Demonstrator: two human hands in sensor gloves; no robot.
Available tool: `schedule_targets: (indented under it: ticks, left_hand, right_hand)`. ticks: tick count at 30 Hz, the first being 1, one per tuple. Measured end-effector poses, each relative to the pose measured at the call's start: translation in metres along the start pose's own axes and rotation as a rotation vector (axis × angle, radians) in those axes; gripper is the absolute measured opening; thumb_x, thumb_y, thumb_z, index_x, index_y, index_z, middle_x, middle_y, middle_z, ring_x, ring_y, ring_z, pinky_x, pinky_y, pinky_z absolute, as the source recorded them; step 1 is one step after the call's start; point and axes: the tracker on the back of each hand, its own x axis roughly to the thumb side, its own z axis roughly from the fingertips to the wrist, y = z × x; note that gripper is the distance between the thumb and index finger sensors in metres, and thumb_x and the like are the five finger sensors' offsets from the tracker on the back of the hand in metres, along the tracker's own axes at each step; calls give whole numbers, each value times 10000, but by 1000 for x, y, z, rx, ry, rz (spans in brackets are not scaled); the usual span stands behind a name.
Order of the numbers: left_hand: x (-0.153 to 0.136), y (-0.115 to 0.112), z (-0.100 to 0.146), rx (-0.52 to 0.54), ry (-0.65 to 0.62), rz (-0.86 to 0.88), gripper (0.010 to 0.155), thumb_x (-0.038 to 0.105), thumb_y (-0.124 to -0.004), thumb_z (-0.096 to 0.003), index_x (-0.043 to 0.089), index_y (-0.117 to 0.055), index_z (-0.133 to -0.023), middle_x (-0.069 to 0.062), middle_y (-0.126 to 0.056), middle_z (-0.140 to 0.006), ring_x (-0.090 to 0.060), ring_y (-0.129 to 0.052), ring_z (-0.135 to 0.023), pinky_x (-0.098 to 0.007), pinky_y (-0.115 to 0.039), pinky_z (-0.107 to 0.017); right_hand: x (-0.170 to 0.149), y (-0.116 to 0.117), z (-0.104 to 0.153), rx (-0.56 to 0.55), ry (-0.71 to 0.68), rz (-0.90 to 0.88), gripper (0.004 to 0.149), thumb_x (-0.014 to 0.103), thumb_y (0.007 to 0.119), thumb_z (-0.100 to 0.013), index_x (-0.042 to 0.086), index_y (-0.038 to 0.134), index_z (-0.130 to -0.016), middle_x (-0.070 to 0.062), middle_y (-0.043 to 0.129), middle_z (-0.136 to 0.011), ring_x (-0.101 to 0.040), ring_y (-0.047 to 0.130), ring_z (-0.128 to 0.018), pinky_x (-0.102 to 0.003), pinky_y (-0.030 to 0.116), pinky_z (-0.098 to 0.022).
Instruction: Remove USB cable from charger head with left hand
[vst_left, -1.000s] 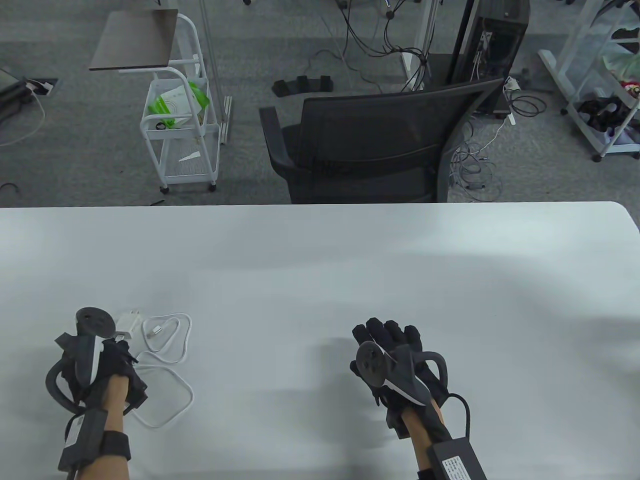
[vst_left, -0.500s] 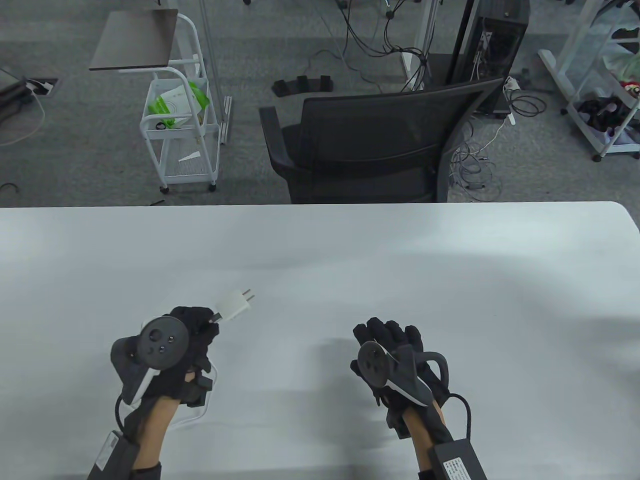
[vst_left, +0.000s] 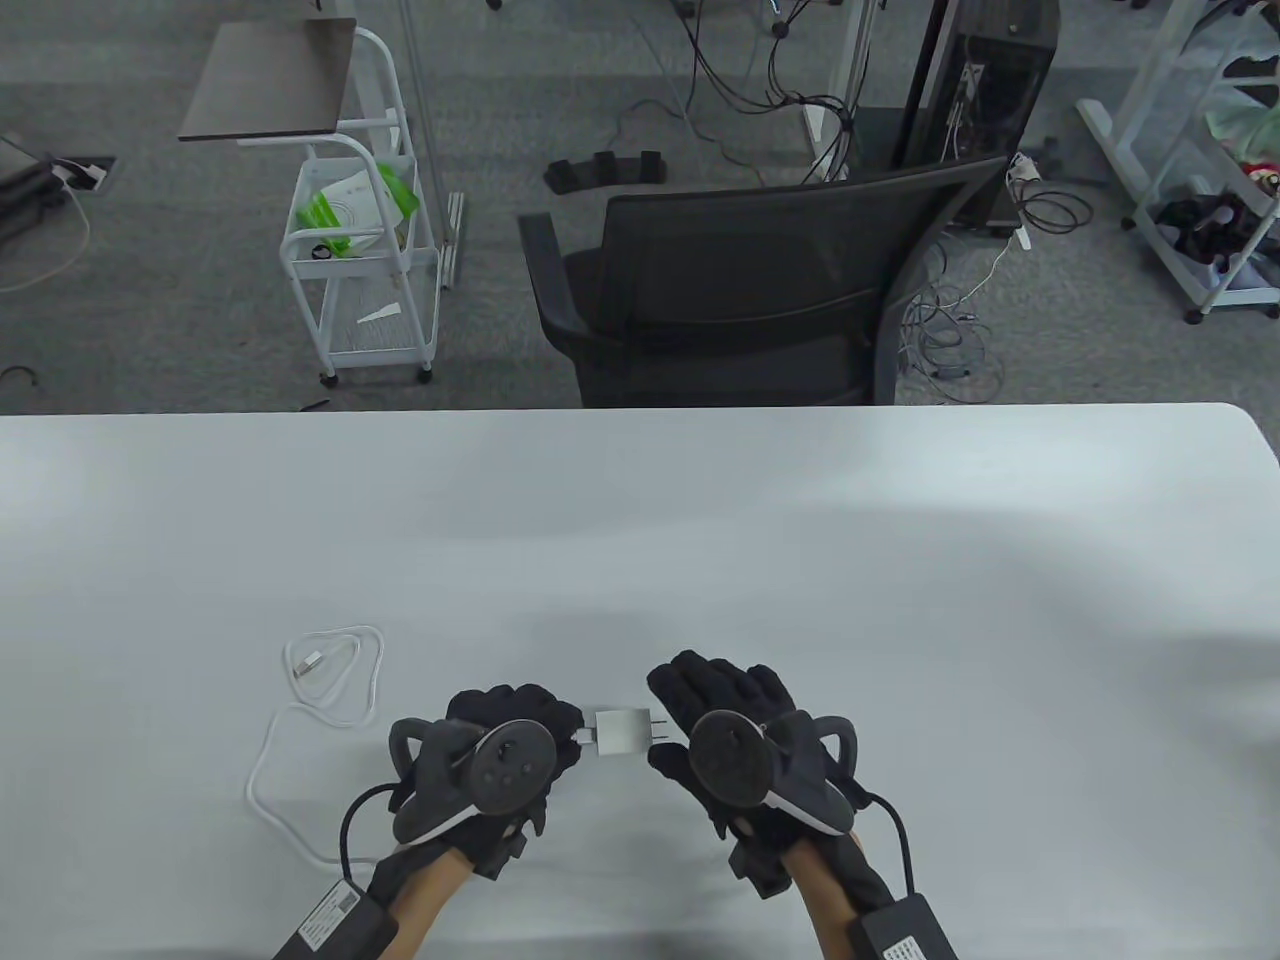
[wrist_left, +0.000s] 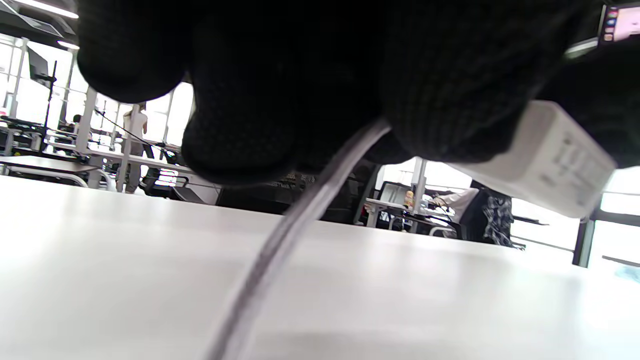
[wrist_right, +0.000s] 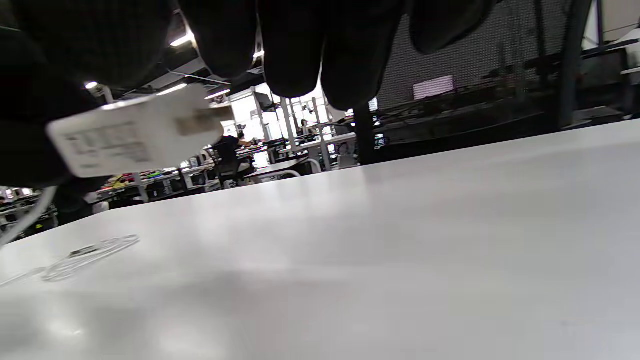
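My left hand (vst_left: 540, 730) grips the plug end of the white USB cable (vst_left: 262, 770) where it enters the white charger head (vst_left: 620, 730), and holds the head just above the table with its prongs pointing right. The cable trails left to a loop, its free connector (vst_left: 310, 663) lying flat. In the left wrist view my fingers (wrist_left: 280, 100) close around the cable (wrist_left: 300, 210) with the charger head (wrist_left: 545, 155) sticking out to the right. My right hand (vst_left: 700, 705) is open, its fingers right beside the prongs; I cannot tell if they touch. The right wrist view shows the charger head (wrist_right: 135, 137) below the fingers (wrist_right: 290, 50).
The white table (vst_left: 800, 520) stretches wide behind and to the right. A black office chair (vst_left: 740, 290) stands past the far edge, and a white cart (vst_left: 360, 250) is on the floor at the back left. Black sensor boxes sit on both forearms at the bottom edge.
My left hand picked up the charger head with the cable from the left and carried it right to the middle. My right hand moved left to meet it.
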Motion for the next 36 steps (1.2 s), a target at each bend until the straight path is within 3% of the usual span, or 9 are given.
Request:
schedule_targets:
  ticks: [4,12,17,36]
  left_hand:
    - [6,-2,0,14,-38,18,404,428,-942,-247,316,-1023,-627,33,-1110,-590,-214,-1111,-457,-512,-847,-485]
    - [7,-4,0,16,-57,27,407,421,-944,-250,309,-1018,-634,27,-1106,-600,-222,-1108,-466,-517,-840,-491]
    - [6,-7,1,-27,-24,44,417,402,-912,-276,307,-995,-673,13,-1100,-628,-231,-1105,-478,-523,-833,-496]
    - [-2,1,-1,-64,-5,93,399,418,-919,-264,338,-1010,-645,38,-1134,-578,-221,-1116,-443,-523,-847,-473]
  right_hand:
    - [15,11,0,23,-41,47,722,575,786,-318,355,617,-985,32,740,-1062,-249,845,-975,-560,612,-731]
    - [15,12,0,-49,-28,9,686,523,878,-290,336,718,-931,27,871,-947,-206,967,-832,-523,681,-702]
    - [16,14,0,-50,-42,38,685,532,884,-280,325,742,-917,23,900,-914,-199,998,-782,-518,705,-689]
    - [19,4,0,-62,-94,77,710,525,932,-239,321,772,-901,24,934,-882,-158,1041,-718,-499,738,-686]
